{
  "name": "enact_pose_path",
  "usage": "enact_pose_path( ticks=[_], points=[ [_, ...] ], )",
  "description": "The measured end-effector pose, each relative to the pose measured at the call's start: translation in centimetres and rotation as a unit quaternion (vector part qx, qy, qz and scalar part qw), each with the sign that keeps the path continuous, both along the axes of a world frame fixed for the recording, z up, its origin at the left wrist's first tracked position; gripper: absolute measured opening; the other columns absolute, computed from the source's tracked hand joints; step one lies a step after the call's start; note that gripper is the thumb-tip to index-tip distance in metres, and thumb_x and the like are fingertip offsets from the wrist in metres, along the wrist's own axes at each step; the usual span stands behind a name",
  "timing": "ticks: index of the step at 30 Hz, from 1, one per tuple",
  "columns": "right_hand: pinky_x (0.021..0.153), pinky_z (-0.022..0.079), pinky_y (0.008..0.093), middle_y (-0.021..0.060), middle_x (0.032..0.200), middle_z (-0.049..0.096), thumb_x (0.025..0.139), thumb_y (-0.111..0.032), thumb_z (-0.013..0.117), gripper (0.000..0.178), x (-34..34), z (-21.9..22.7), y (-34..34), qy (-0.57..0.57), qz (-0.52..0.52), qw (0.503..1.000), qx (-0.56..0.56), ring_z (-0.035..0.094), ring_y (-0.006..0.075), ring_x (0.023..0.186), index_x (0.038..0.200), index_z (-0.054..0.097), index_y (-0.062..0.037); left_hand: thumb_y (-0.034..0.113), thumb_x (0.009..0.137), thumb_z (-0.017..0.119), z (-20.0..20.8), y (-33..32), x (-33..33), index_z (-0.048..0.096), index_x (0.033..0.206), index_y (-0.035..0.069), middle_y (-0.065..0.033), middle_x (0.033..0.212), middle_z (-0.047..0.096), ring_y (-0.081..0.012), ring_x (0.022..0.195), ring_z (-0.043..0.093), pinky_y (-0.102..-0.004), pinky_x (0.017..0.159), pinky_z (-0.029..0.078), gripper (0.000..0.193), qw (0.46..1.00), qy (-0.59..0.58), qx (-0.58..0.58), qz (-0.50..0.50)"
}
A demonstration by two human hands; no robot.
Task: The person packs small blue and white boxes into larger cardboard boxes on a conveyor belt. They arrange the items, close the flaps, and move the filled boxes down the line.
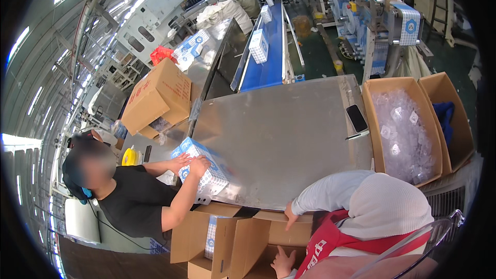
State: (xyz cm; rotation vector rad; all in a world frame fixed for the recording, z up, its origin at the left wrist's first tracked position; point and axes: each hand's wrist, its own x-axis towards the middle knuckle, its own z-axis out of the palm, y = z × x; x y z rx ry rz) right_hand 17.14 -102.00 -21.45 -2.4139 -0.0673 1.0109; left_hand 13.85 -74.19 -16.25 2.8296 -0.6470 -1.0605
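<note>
An open brown carton (248, 243) stands below the table's near edge, its flaps raised. My right hand (291, 216), in a pale grey sleeve, is at the carton's far flap with a finger pointing down against it. At the lower edge my left hand (282, 263) is over the carton's opening, thumb and fingers apart. Neither hand visibly holds anything. Beside this carton is another open carton (181, 237), with a blue-and-white pack (211, 237) standing in it. Left of me, a co-worker in a black shirt has both hands on blue-and-white packs (204, 163) at the table edge.
A metal table (274, 124) lies ahead, with a phone (356, 118) and a pen (356, 135) on its right. Beyond runs a blue conveyor (266, 72) carrying packs. A carton of clear plastic wrapping (403, 134) stands right; a large tilted carton (160, 93) is at left.
</note>
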Motion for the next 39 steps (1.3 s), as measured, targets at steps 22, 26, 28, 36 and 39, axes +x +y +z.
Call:
enact_pose_path(
  ticks=[22,26,28,36,39],
  points=[
    [0.096,0.048,0.0448,0.0220,0.118,0.066,0.062,-0.091,0.056,0.106,0.8,0.5,0.7,0.072,0.087,0.992,0.060,0.061,0.0360,0.112,0.112,0.070,0.0017,0.051,0.092,0.055,1.4,0.4,0.1,0.033,0.149,-0.001,-0.0327,0.130,0.054,-0.0457,0.120,0.053,-0.0475,0.100,0.044,0.080,0.989,0.075,-0.116,0.049],
    [0.097,0.047,0.0448,0.0218,0.119,0.066,0.062,-0.090,0.057,0.106,-1.0,0.8,-1.0,0.074,0.054,0.993,0.076,0.061,0.0357,0.113,0.114,0.069,0.0015,0.051,0.092,0.055,1.2,-0.5,0.3,0.032,0.149,-0.003,-0.0332,0.134,0.051,-0.0455,0.123,0.051,-0.0466,0.102,0.043,0.081,0.988,0.105,-0.107,0.025],
    [0.097,0.047,0.0448,0.0217,0.120,0.065,0.062,-0.090,0.057,0.106,0.0,0.5,-0.5,0.077,0.072,0.991,0.087,0.061,0.0356,0.114,0.114,0.069,0.0014,0.051,0.092,0.054,0.5,0.4,0.3,0.031,0.149,-0.002,-0.0330,0.135,0.051,-0.0450,0.125,0.050,-0.0459,0.103,0.042,0.081,0.987,0.109,-0.106,0.046],
    [0.098,0.046,0.0448,0.0212,0.124,0.064,0.062,-0.089,0.059,0.107,-0.4,0.2,-1.7,0.089,0.074,0.987,0.109,0.059,0.0350,0.116,0.117,0.068,0.0011,0.049,0.092,0.056,1.2,-0.5,-0.1,0.031,0.150,0.000,-0.0305,0.136,0.051,-0.0421,0.126,0.051,-0.0437,0.103,0.043,0.079,0.986,0.119,-0.105,0.049],
    [0.099,0.046,0.0448,0.0210,0.125,0.064,0.062,-0.089,0.059,0.107,1.0,0.2,-1.2,0.097,0.102,0.983,0.118,0.059,0.0347,0.117,0.118,0.068,0.0010,0.048,0.092,0.057,-1.2,0.4,-0.1,0.032,0.150,0.001,-0.0296,0.133,0.054,-0.0415,0.123,0.054,-0.0444,0.101,0.045,0.078,0.979,0.132,-0.137,0.069]
  ],
)
